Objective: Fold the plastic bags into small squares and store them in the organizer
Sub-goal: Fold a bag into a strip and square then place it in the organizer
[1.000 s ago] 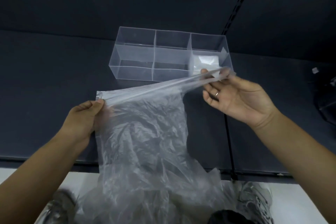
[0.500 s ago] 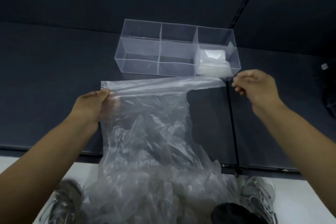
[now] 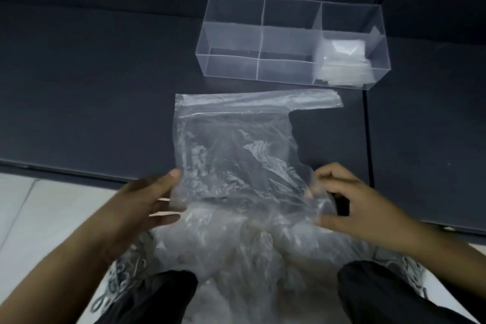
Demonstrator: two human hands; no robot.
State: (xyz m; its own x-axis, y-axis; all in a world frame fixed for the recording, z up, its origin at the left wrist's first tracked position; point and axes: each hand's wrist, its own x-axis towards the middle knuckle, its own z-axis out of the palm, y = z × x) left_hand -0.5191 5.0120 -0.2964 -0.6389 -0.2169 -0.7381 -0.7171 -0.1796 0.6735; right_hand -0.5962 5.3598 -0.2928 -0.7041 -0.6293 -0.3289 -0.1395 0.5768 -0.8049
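Nearer us than the organizer (image 3: 232, 67), our left hand (image 3: 147, 202) and right hand (image 3: 349, 200) pinch the sides of the plastic bag (image 3: 231, 144); we should pull it taut and fold evenly.

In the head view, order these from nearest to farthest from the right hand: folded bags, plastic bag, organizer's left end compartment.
1. plastic bag, pinched by the right hand, near side.
2. folded bags, in the right compartment of the organizer, straight beyond.
3. left end compartment, beyond and to the left.
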